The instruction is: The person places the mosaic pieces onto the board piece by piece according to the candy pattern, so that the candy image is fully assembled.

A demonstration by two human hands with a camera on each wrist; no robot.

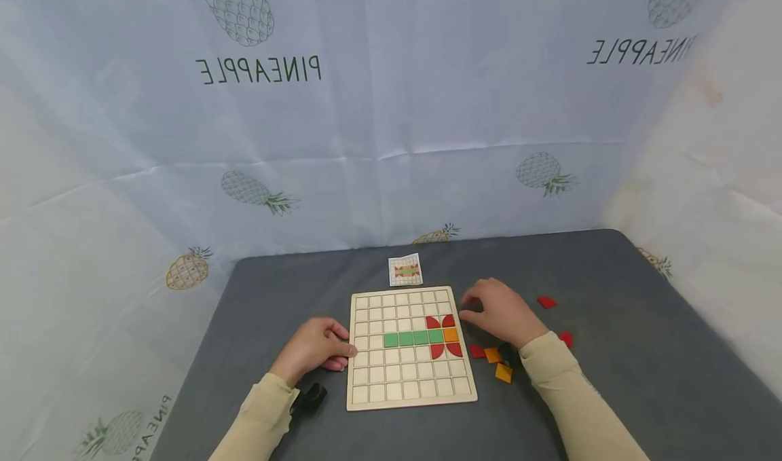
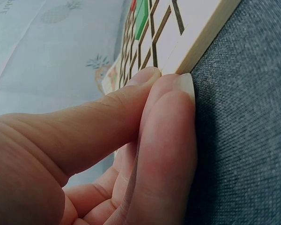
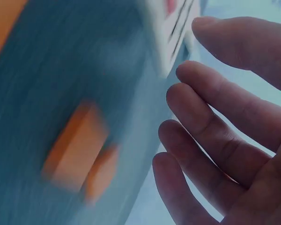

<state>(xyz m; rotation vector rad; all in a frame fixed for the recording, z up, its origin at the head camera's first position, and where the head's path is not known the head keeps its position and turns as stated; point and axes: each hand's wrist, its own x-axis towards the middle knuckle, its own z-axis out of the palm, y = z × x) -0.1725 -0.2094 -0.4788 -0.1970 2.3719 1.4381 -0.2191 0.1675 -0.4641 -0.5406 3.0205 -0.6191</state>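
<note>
A pale wooden grid board (image 1: 412, 403) lies on the dark grey table. On it runs a row of green square tiles (image 1: 406, 339), ending at an orange square tile (image 1: 450, 335) on the right. Red curved tiles (image 1: 437, 351) sit above and below that end. My left hand (image 1: 314, 345) pinches the board's left edge, its thumb on top and fingertips against the side, as the left wrist view shows closely. Beside the board's right edge hovers my right hand (image 1: 504, 311); in the right wrist view its fingers (image 3: 220, 136) are spread with nothing between them.
Loose orange tiles (image 1: 504, 373) and a red tile (image 1: 477, 351) lie right of the board, near the right wrist. Farther right are two more red tiles (image 1: 546, 302). Behind the board lies a small pattern card (image 1: 406, 269). A pineapple-print cloth (image 1: 391, 108) hangs around the table.
</note>
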